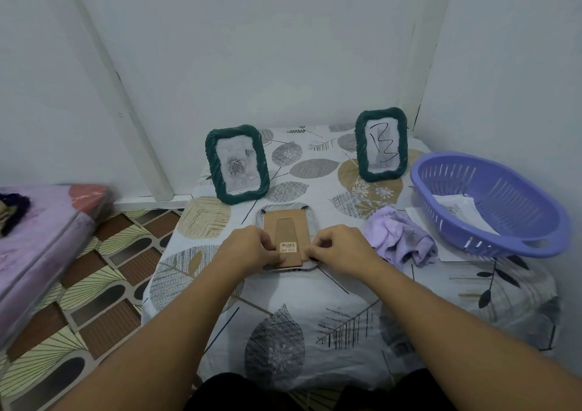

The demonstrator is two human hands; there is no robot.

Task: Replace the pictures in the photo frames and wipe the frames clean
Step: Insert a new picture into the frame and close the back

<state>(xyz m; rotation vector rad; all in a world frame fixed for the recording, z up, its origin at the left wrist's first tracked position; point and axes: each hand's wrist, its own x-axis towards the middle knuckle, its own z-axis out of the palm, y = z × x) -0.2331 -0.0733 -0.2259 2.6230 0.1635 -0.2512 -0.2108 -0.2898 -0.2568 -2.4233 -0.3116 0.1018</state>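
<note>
Both forearms reach in from the near edge, and the hands meet over a white frame [285, 221] that lies face down on the leaf-patterned cloth of the counter [315, 310], its brown cardboard backing [285, 237] turned up so the picture slot can be reached from behind. On its near left edge, the left hand [252, 248] has fingers curled in a pinch on the backing; the right hand [338, 248] pinches the near right edge the same way, most likely working the small retaining tabs, though the tabs under the fingers are hidden. Laying the frame flat keeps it steady while both sides are worked at once. Behind it stand two green frames upright on their props: the left one [236, 163] shows a rose print, the right one [381, 144] a sheet with a hand-drawn mark. That makes three frames in all. One crumpled lilac cloth [401, 237] waits just right of the hands, handy for wiping. One purple basket [491, 202] sits at the right edge, holding what look like loose paper prints [456, 210]; their number cannot be told.
</note>
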